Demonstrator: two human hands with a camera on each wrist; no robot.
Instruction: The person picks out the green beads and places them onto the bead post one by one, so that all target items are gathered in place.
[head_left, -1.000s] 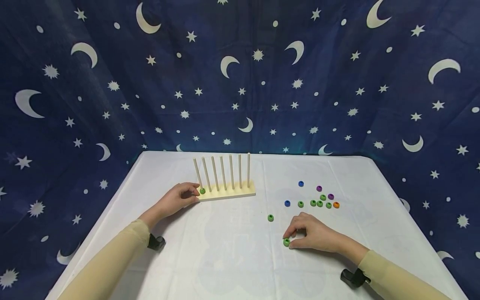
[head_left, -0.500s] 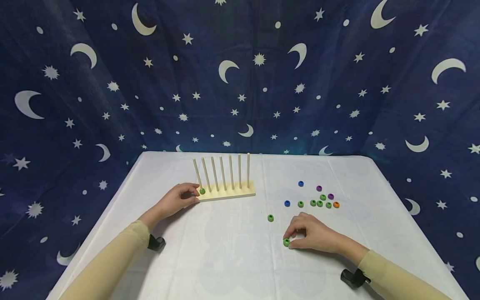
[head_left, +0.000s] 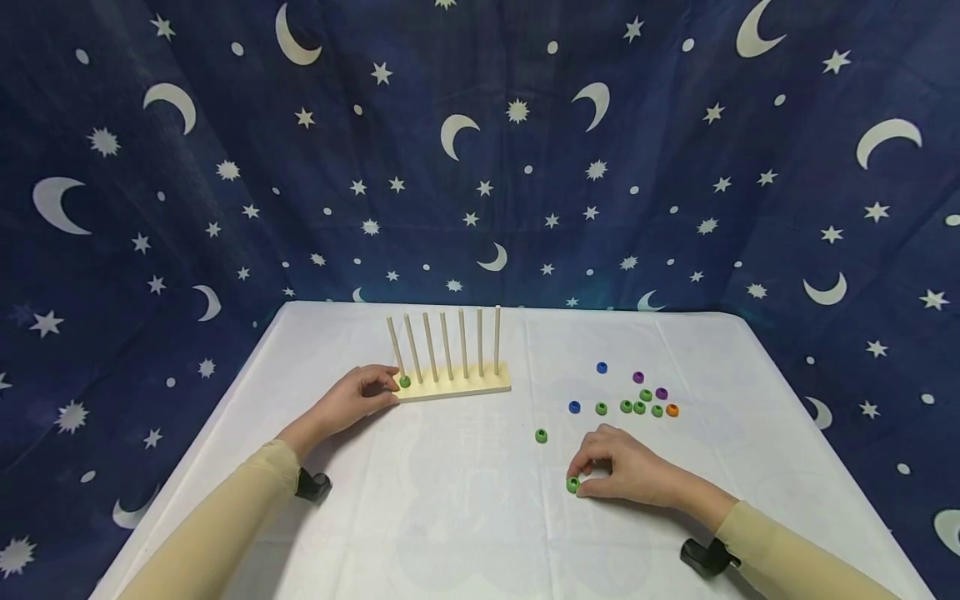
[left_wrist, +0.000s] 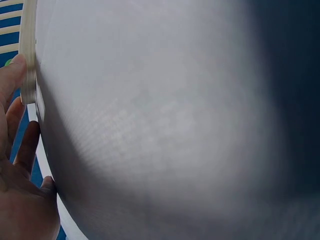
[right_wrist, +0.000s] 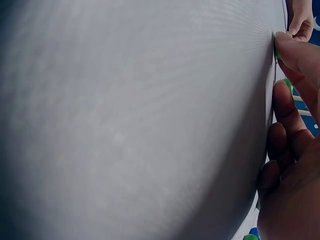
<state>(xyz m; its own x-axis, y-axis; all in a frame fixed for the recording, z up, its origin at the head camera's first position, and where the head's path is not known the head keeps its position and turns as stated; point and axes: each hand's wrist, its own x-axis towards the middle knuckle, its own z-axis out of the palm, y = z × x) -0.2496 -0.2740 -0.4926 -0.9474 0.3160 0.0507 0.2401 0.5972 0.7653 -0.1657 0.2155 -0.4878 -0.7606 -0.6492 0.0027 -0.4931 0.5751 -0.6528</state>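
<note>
A pale wooden peg board (head_left: 472,383) with a row of several upright pegs stands at the back left of the table. My left hand (head_left: 354,402) grips its left end, and in the left wrist view the thumb (left_wrist: 14,72) lies against the edge of the base. One green bead sits at the foot of the leftmost peg (head_left: 395,343). Down on the cloth toward the front, my right hand (head_left: 626,468) pinches another green bead (head_left: 573,484) between thumb and fingers. The right wrist view shows this bead (right_wrist: 277,50) at the thumb tip, partly hidden.
A lone green bead (head_left: 542,436) lies between the board and my right hand. Behind that hand are scattered several green beads (head_left: 626,407), two blue beads (head_left: 574,407), two purple beads (head_left: 638,377) and an orange bead (head_left: 672,410). A starry blue curtain (head_left: 480,208) hangs beyond the white-covered table (head_left: 450,517).
</note>
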